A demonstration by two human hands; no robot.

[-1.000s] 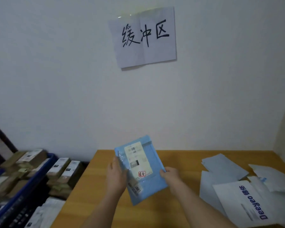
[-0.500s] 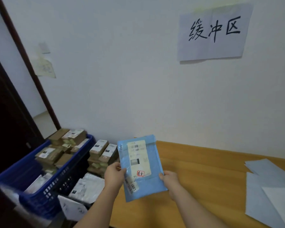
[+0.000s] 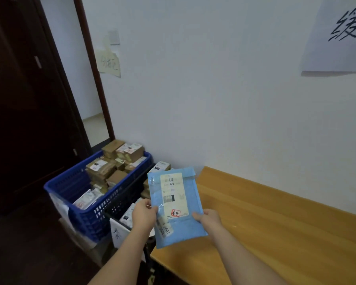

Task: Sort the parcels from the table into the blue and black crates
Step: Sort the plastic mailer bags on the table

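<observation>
Crates have swung into view on my left as I turned from the table: blue crate [image 3: 78, 204] outermost, black crate [image 3: 119, 204] just beside it, so the drop seems close. My left hand [image 3: 143, 215] and right hand [image 3: 209, 220] pinch the blue parcel's [image 3: 177, 208] side edges, upright between them, label facing me, above the table [image 3: 275, 233] edge.

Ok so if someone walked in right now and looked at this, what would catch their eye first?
Probably the blue parcel held up in the middle, the left hand gripping its left edge and the right hand its right edge, over the near end of the wooden table. Next, the blue crate at lower left, piled with brown boxes, with a black crate beside it.
</observation>
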